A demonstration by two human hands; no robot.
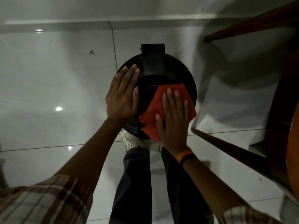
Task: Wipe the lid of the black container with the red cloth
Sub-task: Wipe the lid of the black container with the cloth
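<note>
Floor (48, 88): glossy pale tiles, grout lines visible, several light reflections. A wall base runs along the far edge.

Wooden furniture (278, 126): dark brown, at the right side; two slanted legs show, one far, one near. Its type cannot be determined.

Black container (182, 75): stands on the floor in front of the person's legs, seen from above. Its round lid (184, 78) is on; a raised rectangular black part (152, 59) extends from the lid's centre past the far rim.

Trousers (134, 183): dark, with one pale shoe (129, 139) showing at the container's near edge.

Left hand (122, 97): laid flat on the left portion of the lid, fingers (127, 75) extended and close together, gripping nothing.

Right hand (174, 120): pressed flat on the red cloth (155, 110), fingers slightly spread, not clamped. An orange and black band sits on the wrist.

Red cloth: crumpled, spread over the lid's near right portion, one corner overhanging the near rim.

Sleeves: plaid, at both lower corners.
</note>
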